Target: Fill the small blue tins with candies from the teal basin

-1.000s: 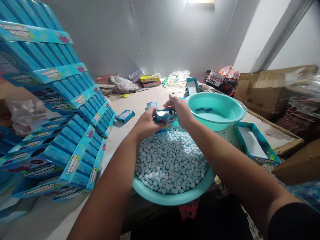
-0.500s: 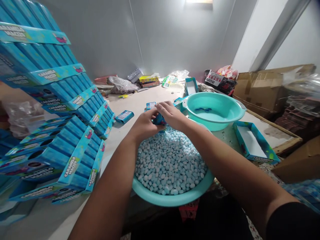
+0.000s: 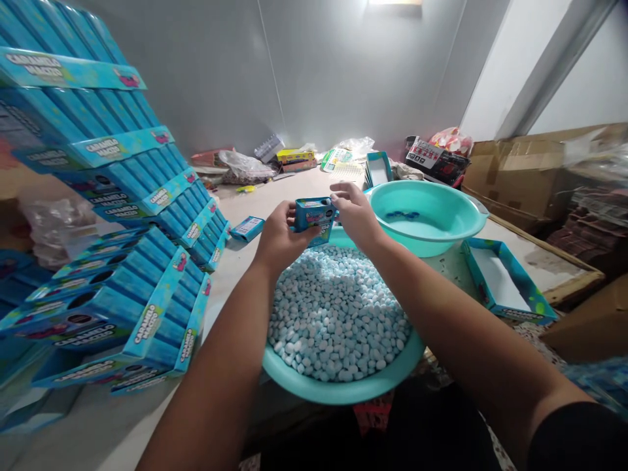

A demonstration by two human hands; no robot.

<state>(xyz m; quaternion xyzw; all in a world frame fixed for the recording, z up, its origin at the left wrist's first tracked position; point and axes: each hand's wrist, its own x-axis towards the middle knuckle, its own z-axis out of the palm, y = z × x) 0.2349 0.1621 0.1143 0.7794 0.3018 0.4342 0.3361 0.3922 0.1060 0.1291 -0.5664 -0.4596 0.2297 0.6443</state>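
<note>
Head view, left hand (image 3: 279, 239): curled around the left end of a small blue box (image 3: 314, 214), with the thumb on its near face.
Head view, right hand (image 3: 356, 216): fingers closed on the box's right end and top edge. Whether they are working a flap cannot be told.
Box: gripped between both hands, raised clear of everything beneath.
Below the hands: a teal basin (image 3: 338, 391) heaped with pale blue candies (image 3: 338, 314), just under the wrists.
Right of the right hand: a second basin (image 3: 473, 222), close by and almost bare inside. An open tray (image 3: 523, 288) lies nearer the person.
Left of the left hand: a loose box (image 3: 246, 227) on the table, and past it stacked display cartons (image 3: 147, 196).
Handling, as I judge it: the left hand should act as the steady holder and the right do the fine work. Hold the box level and over the heaped basin, so anything that slips lands among the candies. Press lightly, since thin card probably creases.
</note>
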